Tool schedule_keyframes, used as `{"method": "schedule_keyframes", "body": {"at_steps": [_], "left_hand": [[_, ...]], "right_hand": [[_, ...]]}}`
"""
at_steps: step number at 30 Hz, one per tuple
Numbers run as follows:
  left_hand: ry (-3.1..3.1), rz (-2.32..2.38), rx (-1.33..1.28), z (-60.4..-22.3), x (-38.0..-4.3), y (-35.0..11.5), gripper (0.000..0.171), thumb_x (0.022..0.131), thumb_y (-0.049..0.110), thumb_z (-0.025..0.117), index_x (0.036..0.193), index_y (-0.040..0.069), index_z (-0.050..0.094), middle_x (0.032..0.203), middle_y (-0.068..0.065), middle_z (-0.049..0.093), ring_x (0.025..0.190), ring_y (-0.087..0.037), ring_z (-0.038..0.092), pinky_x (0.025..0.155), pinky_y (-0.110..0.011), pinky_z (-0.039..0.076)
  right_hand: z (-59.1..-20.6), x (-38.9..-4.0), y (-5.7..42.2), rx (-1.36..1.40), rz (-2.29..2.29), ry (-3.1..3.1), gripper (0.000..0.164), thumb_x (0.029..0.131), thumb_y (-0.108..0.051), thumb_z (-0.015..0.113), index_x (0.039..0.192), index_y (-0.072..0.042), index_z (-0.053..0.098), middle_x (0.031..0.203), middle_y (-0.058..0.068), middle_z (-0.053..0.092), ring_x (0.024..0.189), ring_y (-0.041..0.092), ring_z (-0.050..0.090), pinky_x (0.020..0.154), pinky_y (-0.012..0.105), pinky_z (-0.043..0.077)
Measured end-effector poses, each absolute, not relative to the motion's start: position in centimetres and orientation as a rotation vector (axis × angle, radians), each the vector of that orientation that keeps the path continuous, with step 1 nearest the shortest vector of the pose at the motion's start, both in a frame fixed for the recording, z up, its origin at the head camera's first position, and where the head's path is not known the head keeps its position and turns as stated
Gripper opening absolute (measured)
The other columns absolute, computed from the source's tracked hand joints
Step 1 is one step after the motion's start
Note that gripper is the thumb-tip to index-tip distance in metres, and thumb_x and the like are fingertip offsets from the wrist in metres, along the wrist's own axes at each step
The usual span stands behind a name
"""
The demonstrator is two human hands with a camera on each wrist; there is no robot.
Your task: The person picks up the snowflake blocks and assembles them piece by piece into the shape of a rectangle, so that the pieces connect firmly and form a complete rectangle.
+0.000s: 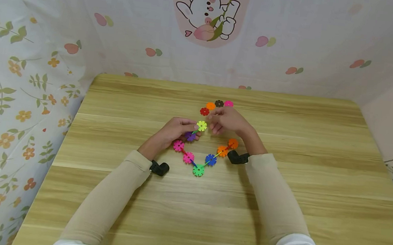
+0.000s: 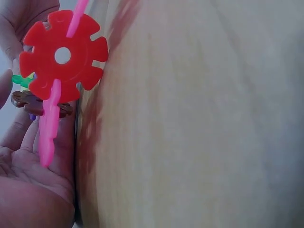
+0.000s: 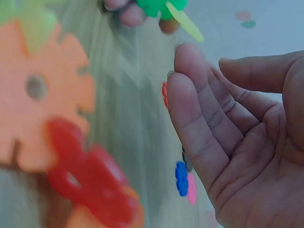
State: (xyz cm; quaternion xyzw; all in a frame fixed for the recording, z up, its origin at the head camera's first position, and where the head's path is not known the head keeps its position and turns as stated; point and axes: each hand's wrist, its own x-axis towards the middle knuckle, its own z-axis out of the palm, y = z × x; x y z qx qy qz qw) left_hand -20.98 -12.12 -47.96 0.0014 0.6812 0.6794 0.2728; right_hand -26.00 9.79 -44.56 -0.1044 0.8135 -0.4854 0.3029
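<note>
A chain of coloured notched plastic discs bends in a V, with a green disc (image 1: 198,170) at its near point. My left hand (image 1: 174,131) pinches the left arm's far end, its thumb by the yellow disc (image 1: 201,126) and a purple disc (image 1: 190,136) just below. An orange disc (image 1: 233,143) ends the other arm, close to my right wrist. The left wrist view shows a red disc (image 2: 90,52) with pink discs slotted into it edge-on. Holding nothing, my right hand (image 3: 237,123) has its thumb apart from loosely bent fingers, near a loose red disc (image 1: 204,111).
Beyond my right hand, a loose orange disc (image 1: 210,106), a dark disc (image 1: 219,103) and a pink disc (image 1: 229,103) lie in a row on the wooden table (image 1: 305,150). A printed curtain (image 1: 117,50) hangs behind the table's far edge.
</note>
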Motion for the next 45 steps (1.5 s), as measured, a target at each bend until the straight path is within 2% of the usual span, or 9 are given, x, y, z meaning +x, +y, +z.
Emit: {"method": "schedule_keyframes", "body": {"at_steps": [8, 17, 24, 28, 36, 45], "left_hand": [[1.858, 1.815, -0.011, -48.2, -21.0, -12.0, 0.033, 0.096, 0.02, 0.063, 0.122, 0.001, 0.064, 0.105, -0.016, 0.073, 0.093, -0.021, 0.072, 0.082, -0.031, 0.058], [1.878, 1.802, -0.025, -48.3, -20.9, -11.9, 0.033, 0.096, 0.02, 0.064, 0.122, 0.001, 0.064, 0.105, -0.016, 0.072, 0.091, -0.02, 0.072, 0.081, -0.029, 0.057], [1.9, 1.785, -0.009, -48.3, -20.9, -11.9, 0.033, 0.096, 0.02, 0.063, 0.122, 0.002, 0.064, 0.105, -0.015, 0.073, 0.093, -0.02, 0.071, 0.086, -0.029, 0.056], [1.901, 1.783, 0.002, -48.4, -20.9, -11.9, 0.032, 0.096, 0.021, 0.063, 0.122, 0.002, 0.065, 0.104, -0.014, 0.073, 0.093, -0.02, 0.071, 0.087, -0.029, 0.056], [1.904, 1.794, 0.009, -48.4, -21.0, -11.9, 0.032, 0.096, 0.02, 0.063, 0.121, 0.001, 0.065, 0.102, -0.014, 0.073, 0.092, -0.021, 0.071, 0.088, -0.029, 0.055], [1.931, 1.774, -0.004, -48.3, -20.9, -11.8, 0.031, 0.096, 0.02, 0.063, 0.122, 0.002, 0.065, 0.104, -0.014, 0.073, 0.093, -0.02, 0.071, 0.092, -0.029, 0.053]], "right_hand": [[-44.6, -27.1, 11.1, -0.153, -1.349, 2.171, 0.027, 0.101, -0.017, 0.052, 0.123, -0.003, 0.061, 0.092, 0.019, 0.067, 0.072, 0.027, 0.066, 0.074, 0.04, 0.059], [-46.1, -28.3, 12.8, -0.093, -1.449, 2.195, 0.03, 0.101, -0.012, 0.05, 0.128, -0.003, 0.057, 0.086, 0.014, 0.066, 0.063, 0.018, 0.065, 0.066, 0.034, 0.059], [-46.9, -29.1, 13.9, -0.066, -1.458, 2.192, 0.033, 0.102, -0.012, 0.047, 0.133, -0.002, 0.054, 0.081, 0.012, 0.068, 0.06, 0.018, 0.065, 0.063, 0.033, 0.059], [-47.0, -29.5, 14.1, -0.055, -1.449, 2.196, 0.035, 0.102, -0.011, 0.047, 0.136, -0.003, 0.052, 0.078, 0.011, 0.068, 0.058, 0.017, 0.065, 0.061, 0.032, 0.059], [-47.1, -29.9, 14.0, -0.026, -1.422, 2.208, 0.037, 0.102, -0.015, 0.049, 0.139, -0.01, 0.05, 0.074, 0.01, 0.064, 0.054, 0.016, 0.061, 0.058, 0.03, 0.058], [-47.3, -29.9, 13.8, -0.076, -1.376, 2.241, 0.04, 0.099, -0.012, 0.055, 0.138, -0.006, 0.049, 0.07, 0.008, 0.062, 0.05, 0.013, 0.058, 0.053, 0.028, 0.056]]}}
